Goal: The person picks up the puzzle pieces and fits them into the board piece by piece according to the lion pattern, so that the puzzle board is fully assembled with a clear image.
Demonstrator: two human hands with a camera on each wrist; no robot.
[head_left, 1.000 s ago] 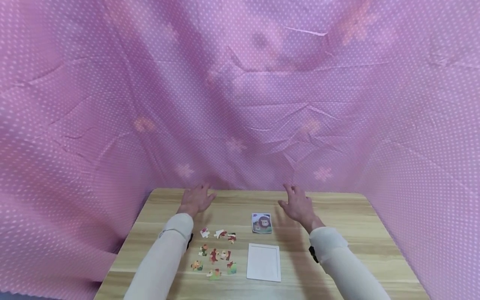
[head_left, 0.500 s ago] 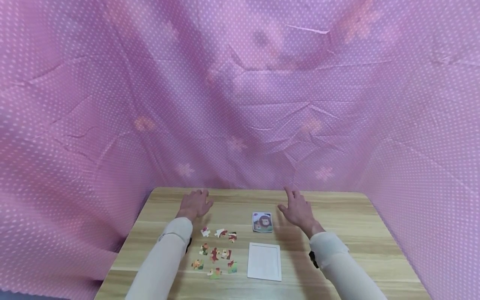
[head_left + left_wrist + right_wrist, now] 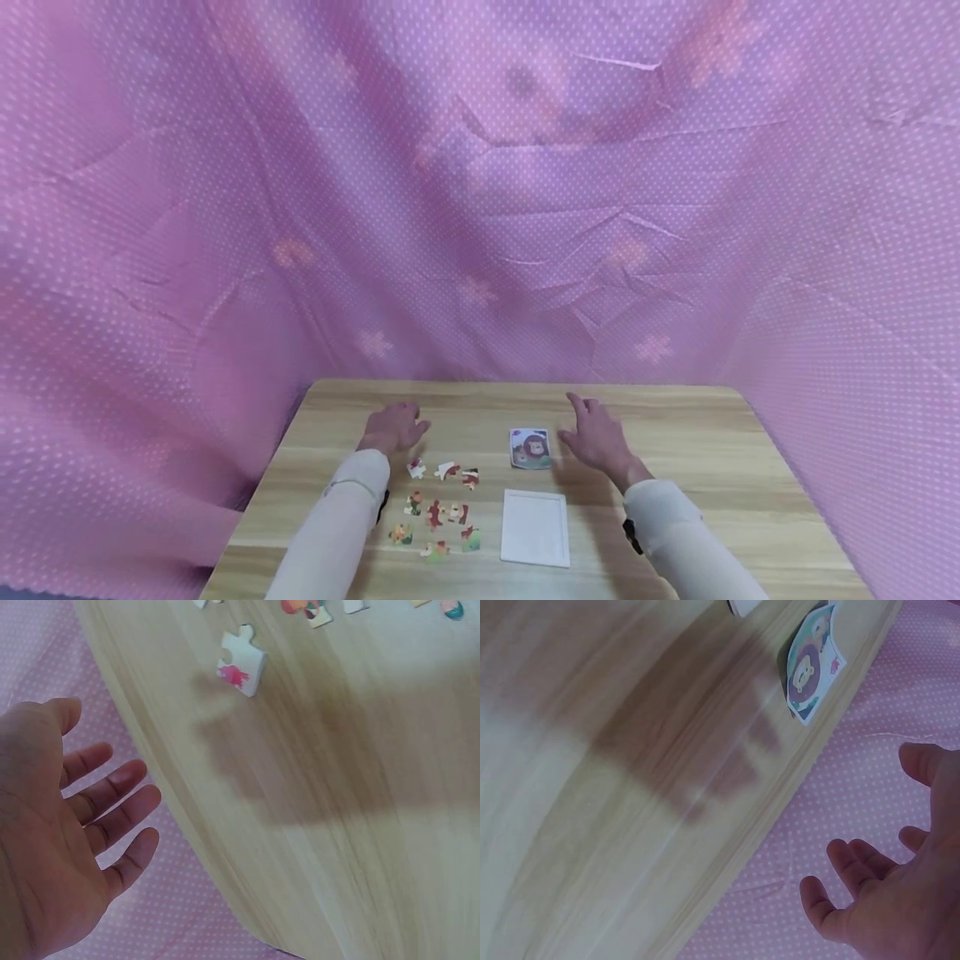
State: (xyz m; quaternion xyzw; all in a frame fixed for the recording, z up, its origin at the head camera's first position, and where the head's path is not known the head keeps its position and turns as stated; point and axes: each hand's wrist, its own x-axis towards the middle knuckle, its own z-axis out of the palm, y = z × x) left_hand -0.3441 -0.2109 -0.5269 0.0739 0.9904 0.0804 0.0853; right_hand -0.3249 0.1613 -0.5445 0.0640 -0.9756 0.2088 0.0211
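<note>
My left hand hovers over the table's far left part, fingers relaxed and spread, holding nothing. Just nearer to me than it lies a puzzle piece, white with a pink patch. Several more puzzle pieces are spread below it in loose rows. Right of middle, my right hand is raised with loosely spread fingers and nothing in them. Beside its thumb lies a picture card with a lion on it. A white puzzle tray with a raised rim lies nearer to me.
The wooden table has rounded far corners. A pink polka-dot cloth hangs behind it and along both sides. Dark bands sit at the wrists below the white sleeves.
Both hands have drawn back slightly toward me from the table's far edge. The head view has shifted a little. Pieces, card and tray stay in place on the table.
</note>
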